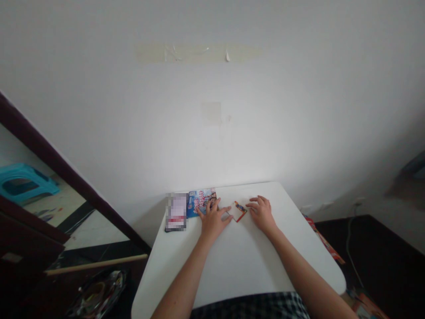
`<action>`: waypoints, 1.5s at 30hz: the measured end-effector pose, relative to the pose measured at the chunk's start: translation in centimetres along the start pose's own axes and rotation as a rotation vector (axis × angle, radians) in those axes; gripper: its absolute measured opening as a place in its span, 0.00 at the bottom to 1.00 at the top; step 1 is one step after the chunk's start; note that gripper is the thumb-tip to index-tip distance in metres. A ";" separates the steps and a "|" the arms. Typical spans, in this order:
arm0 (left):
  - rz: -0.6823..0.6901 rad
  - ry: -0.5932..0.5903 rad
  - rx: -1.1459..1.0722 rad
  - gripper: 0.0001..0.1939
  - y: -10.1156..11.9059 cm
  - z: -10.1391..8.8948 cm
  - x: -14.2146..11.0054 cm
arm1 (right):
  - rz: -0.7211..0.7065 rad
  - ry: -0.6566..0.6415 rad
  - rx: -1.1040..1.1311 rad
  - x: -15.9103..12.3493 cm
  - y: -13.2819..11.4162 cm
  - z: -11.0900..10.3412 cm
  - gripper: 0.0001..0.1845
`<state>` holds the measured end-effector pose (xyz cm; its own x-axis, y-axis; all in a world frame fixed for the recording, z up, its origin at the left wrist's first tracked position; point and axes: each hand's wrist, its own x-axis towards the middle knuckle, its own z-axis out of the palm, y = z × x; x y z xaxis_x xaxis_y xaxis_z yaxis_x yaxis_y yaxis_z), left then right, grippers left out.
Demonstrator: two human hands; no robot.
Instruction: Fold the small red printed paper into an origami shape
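My left hand (213, 218) lies spread out, its fingertips over the right part of a blue printed booklet or box (195, 208) with pink-and-white lettering. Some of that print is covered by the fingers. Between my two hands sits a small flat white piece with colourful printed and red edges (241, 213); its kind is too small to make out. The left thumb and index finger reach to its left side. Just right of it, my right hand (261, 213) rests on the white table (239, 266), fingers apart and slightly bent, with nothing visible in them.
Left of the booklet is a dark-edged rectangular item (176, 212), blurred out. A white wall (212, 146) rises behind the table. At left stand a dark-framed mirror or opening (73, 170) and a black bag (99, 294). A cable (349, 239) hangs at right.
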<state>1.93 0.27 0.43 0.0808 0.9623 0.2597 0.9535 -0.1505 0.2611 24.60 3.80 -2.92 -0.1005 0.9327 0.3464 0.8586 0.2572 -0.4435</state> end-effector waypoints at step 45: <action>0.049 -0.070 -0.035 0.28 -0.1 -0.5 -0.6 | -0.201 -0.035 0.151 0.2 0.2 -0.4 0.12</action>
<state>1.64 -0.45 0.72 0.1479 0.9669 0.2079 0.9372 -0.2041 0.2828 24.92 3.90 -2.62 -0.2814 0.8663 0.4127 0.7350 0.4711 -0.4877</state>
